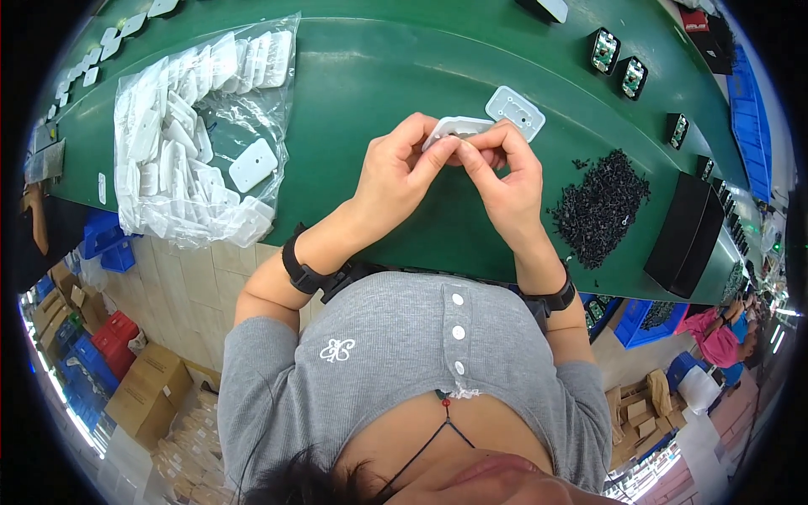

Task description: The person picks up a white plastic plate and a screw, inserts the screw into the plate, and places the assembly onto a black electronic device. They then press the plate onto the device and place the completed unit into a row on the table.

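Observation:
Over the green bench, a white plastic cover [459,125] is held between my two hands, tilted with its hollow side partly showing. My left hand [402,168] grips its left edge, thumb bent in toward the middle. My right hand [507,172] pinches close to the left thumb; a small part may sit between the fingertips, but it is too hidden to make out. Just behind my right hand lies a second white cover [515,114], flat on the bench. A heap of small black parts [602,206] is spread to the right of that hand.
A clear plastic bag [282,109] full of white covers lies on the left, one loose cover [253,165] on it. Black housings with circuit boards [633,77] line the far right. A black box [686,235] stands at the right edge. Another row of covers [109,42] runs far left.

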`<state>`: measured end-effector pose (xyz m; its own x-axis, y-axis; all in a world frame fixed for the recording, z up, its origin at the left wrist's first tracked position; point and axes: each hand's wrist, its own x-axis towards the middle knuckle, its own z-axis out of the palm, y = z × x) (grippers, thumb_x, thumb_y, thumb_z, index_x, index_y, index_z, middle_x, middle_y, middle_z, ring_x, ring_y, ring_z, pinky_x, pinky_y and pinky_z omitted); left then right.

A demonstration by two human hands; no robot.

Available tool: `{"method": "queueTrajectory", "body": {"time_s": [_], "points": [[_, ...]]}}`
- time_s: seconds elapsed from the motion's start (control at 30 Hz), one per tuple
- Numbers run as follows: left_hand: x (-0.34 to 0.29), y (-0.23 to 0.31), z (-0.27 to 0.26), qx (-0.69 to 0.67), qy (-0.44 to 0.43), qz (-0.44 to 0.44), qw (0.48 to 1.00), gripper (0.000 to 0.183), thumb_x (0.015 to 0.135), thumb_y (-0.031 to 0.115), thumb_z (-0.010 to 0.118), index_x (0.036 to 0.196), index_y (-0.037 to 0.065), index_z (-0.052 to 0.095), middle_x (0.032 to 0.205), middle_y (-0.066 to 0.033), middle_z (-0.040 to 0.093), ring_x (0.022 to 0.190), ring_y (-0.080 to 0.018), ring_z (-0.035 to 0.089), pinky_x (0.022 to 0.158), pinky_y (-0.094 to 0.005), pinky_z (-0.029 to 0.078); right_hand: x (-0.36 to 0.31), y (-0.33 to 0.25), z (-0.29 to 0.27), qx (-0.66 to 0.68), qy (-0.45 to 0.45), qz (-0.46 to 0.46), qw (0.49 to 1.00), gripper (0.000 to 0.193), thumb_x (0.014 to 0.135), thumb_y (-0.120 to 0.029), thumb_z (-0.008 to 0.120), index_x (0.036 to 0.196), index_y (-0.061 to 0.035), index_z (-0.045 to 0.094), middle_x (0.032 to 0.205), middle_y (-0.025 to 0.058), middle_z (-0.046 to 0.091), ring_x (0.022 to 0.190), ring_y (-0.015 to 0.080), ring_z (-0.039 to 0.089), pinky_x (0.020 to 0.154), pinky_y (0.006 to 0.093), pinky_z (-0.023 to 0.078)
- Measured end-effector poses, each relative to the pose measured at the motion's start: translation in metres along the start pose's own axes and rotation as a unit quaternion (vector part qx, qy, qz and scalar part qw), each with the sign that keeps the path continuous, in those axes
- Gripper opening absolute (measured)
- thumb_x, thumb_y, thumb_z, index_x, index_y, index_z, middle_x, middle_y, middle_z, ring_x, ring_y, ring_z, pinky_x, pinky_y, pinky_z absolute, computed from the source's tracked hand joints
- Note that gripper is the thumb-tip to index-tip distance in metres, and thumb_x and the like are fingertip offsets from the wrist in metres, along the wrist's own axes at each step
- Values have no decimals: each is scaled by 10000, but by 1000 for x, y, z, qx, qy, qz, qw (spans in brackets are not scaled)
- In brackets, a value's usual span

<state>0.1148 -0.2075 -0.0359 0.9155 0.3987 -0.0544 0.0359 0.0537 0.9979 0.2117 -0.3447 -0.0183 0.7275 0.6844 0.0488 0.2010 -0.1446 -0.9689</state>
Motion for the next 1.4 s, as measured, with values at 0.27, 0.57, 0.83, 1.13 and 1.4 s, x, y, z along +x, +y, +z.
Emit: {"method": "queueTrajectory", "body": {"time_s": [0.27,0.57,0.83,1.13,1.4], "points": [[2,9,2,-132,-5,-45,990,166,978,108,557,1033,-46,583,933,-98,692,875,-158,695,764,-247,551,10,-7,-7,-132,99,-102,981,287,777,-173,785,982,-61,618,923,-14,539,801,101,458,689,230,342],[6,21,-3,-154,-56,-93,982,215,1018,76,412,1195,-45,398,1000,-185,646,852,-239,707,750,-300,581,13,-5,-5,1,-4,53,999,203,816,-71,721,858,-28,528,829,28,516,719,106,496,616,257,410],[32,17,-20,-108,-35,-111,987,186,1025,93,400,1164,-20,350,799,-150,598,534,-165,626,438,-243,493,40,-6,-22,42,-73,121,989,293,792,-71,763,1000,-37,559,913,15,562,779,74,532,699,218,437],[84,5,-48,371,51,199,906,112,913,102,576,985,124,658,780,-78,631,639,-255,630,565,-348,509,178,40,-157,-732,157,-14,663,586,839,-611,602,1220,-166,628,1157,105,646,1048,303,603,868,439,488],[64,11,-44,487,54,187,851,383,800,177,706,1163,132,593,974,-70,559,893,-261,593,700,-368,509,135,33,-148,-336,154,27,929,405,877,-275,701,1223,-73,642,1066,83,683,968,187,644,850,323,502]]}}
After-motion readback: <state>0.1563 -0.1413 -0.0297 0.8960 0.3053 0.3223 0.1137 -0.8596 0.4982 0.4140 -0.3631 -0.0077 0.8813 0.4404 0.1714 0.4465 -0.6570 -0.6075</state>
